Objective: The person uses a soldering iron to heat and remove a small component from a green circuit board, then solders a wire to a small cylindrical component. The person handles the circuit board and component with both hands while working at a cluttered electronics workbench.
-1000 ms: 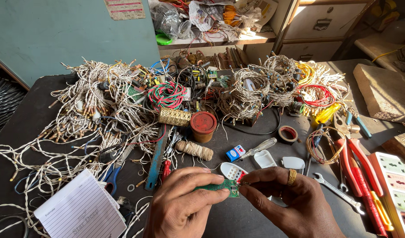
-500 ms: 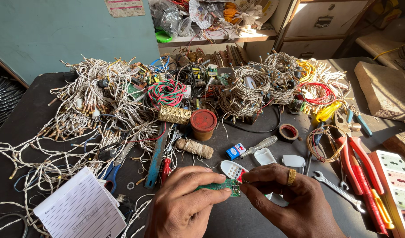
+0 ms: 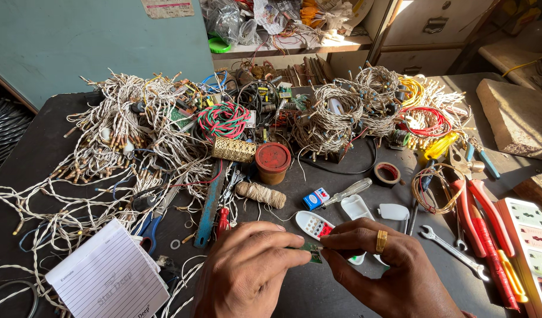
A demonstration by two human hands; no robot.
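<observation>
Item: small green circuit board [image 3: 311, 253], held low at centre of the view, above the dark worktop [image 3: 47, 126]. Its long axis runs roughly left to right, level with the near edge; most of it is hidden by your fingers, so which end is which cannot be told.

Your left hand [image 3: 247, 277]: fingers pinched narrow on the board's left end, thumb on top.

Your right hand [image 3: 389, 274]: fingers closed on the board's right end, a gold ring [image 3: 381, 241] on one finger. Fingertips of both hands nearly meet over the board.

Just behind the hands: white oval casing [image 3: 314, 224] with red and dotted inner face; two further white plastic shells [image 3: 395, 211] beside it.

Further back: red-lidded tin [image 3: 273, 162], twine spool [image 3: 260, 194], small blue box [image 3: 316, 198], clear-handled screwdriver [image 3: 349, 191], tape roll [image 3: 387, 173].

Left: ruled notepad [image 3: 109, 277], scattered white twisted wires [image 3: 106, 135], blue-handled tool [image 3: 209, 206].

Right: spanner [image 3: 453, 250], red-handled pliers [image 3: 483, 212], white power strip [image 3: 530, 247] at the edge.

Rear of worktop: wound wire coils [image 3: 336, 115], a red and green coil [image 3: 224, 118], a red coil [image 3: 427, 121].
</observation>
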